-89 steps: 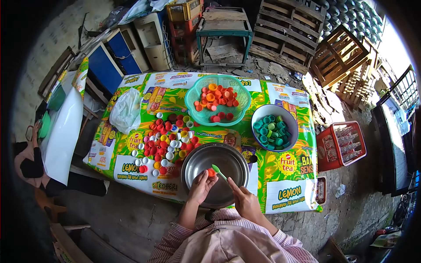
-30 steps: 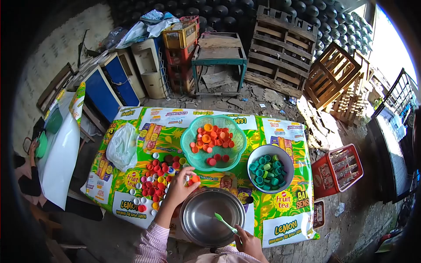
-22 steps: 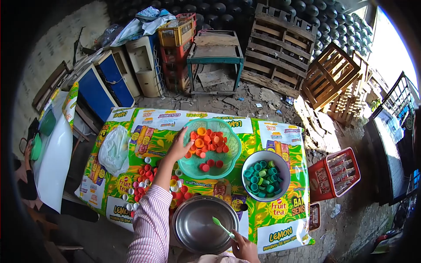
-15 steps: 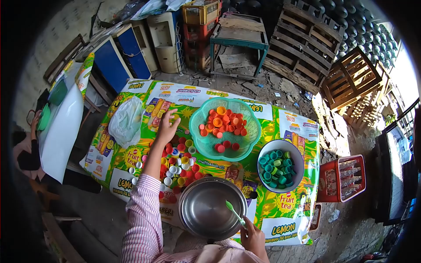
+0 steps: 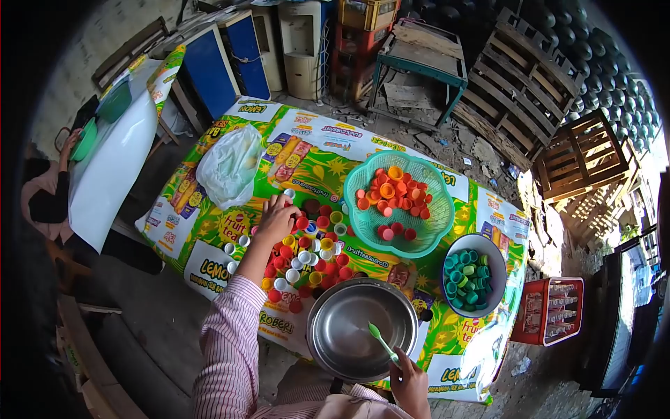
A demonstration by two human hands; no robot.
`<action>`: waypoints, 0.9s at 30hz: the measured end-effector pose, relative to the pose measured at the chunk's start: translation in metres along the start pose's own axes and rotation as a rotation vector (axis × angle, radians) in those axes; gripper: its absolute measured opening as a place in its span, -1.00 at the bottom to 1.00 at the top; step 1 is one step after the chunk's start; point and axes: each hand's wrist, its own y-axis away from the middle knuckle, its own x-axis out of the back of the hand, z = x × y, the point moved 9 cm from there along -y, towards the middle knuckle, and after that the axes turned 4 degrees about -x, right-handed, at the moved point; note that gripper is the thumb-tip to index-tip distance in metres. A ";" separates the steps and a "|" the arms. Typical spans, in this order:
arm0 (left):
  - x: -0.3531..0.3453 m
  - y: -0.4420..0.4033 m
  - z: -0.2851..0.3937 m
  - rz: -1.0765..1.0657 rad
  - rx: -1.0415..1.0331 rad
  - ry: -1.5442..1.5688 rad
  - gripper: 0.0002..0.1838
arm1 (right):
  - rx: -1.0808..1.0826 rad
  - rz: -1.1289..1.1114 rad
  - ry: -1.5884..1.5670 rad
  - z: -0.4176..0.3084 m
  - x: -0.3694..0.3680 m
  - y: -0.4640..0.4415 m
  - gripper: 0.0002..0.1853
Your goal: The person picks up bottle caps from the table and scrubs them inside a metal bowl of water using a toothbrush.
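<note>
My left hand reaches to the far left edge of a loose pile of red, white and yellow bottle caps. Its fingers are bent together, with a bit of red at the tips that looks like a cap. Pinched in my right hand is a green toothbrush, its head tilted over the steel pot. Nothing lies inside the pot. Beyond the pile, a turquoise plastic basket holds orange and red caps. To the right, a white bowl with a dark rim contains green caps.
A crumpled clear plastic bag lies at the table's left. The table wears a printed cover. A red crate of bottles stands right of it. Behind are a small table and a pallet. Another person's hand shows far left.
My left hand has come down from above the table beside the basket to the caps, its fingers closing. My right hand still holds the toothbrush over the pot. The whole view has shifted.
</note>
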 end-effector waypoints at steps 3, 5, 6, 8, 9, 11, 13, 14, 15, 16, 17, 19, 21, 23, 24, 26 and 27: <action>-0.009 -0.003 -0.002 0.035 -0.069 -0.044 -0.85 | -0.154 -0.093 -0.078 0.006 -0.003 0.004 -0.55; -0.013 -0.005 -0.001 0.031 -0.106 -0.060 -0.85 | -0.159 -0.073 -0.042 0.003 -0.002 0.004 -0.54; -0.010 -0.005 0.000 0.030 -0.106 -0.059 -0.85 | -0.160 -0.074 -0.041 0.000 -0.002 0.004 -0.54; -0.011 -0.004 0.004 -0.039 -0.113 -0.011 -0.84 | -0.142 -0.050 -0.054 -0.005 -0.001 0.004 -0.55; -0.012 -0.004 0.002 -0.039 -0.115 -0.011 -0.84 | -0.143 -0.048 -0.054 -0.005 -0.003 0.004 -0.55; -0.014 0.000 0.006 -0.011 -0.192 -0.016 -0.86 | -0.171 -0.032 -0.051 0.001 -0.010 0.005 -0.55; -0.015 0.001 0.004 0.018 -0.190 0.019 -0.86 | -0.190 -0.036 -0.045 -0.001 -0.011 0.004 -0.55; -0.014 0.002 0.002 0.045 -0.185 0.055 -0.86 | -0.208 -0.045 -0.037 -0.001 -0.013 0.004 -0.56; -0.012 0.001 0.003 0.049 -0.195 0.063 -0.87 | -0.207 -0.042 -0.036 -0.002 -0.014 0.003 -0.56; -0.011 0.000 0.003 0.049 -0.195 0.065 -0.87 | -0.212 -0.037 -0.051 -0.003 -0.015 0.003 -0.56; -0.012 -0.002 0.004 0.032 -0.199 0.072 -0.88 | -0.218 -0.033 -0.066 -0.004 -0.016 0.003 -0.57; -0.014 -0.003 0.004 0.002 -0.191 0.103 -0.89 | -0.189 -0.008 -0.056 -0.006 -0.019 0.003 -0.57; -0.014 -0.003 0.004 0.009 -0.204 0.092 -0.89 | -0.191 -0.006 -0.037 -0.008 -0.022 0.002 -0.58; -0.014 -0.005 0.004 0.017 -0.221 0.082 -0.88 | -0.155 0.040 -0.007 -0.016 -0.021 -0.002 -0.60; -0.015 -0.006 0.005 0.016 -0.245 0.080 -0.89 | -0.120 0.085 0.024 -0.022 -0.019 -0.005 -0.62; -0.018 -0.003 0.009 0.006 -0.290 0.080 -0.90 | -0.093 0.127 0.054 -0.029 -0.018 -0.005 -0.64; -0.019 -0.002 0.010 0.000 -0.292 0.084 -0.90 | -0.122 0.120 0.028 -0.028 -0.019 -0.004 -0.64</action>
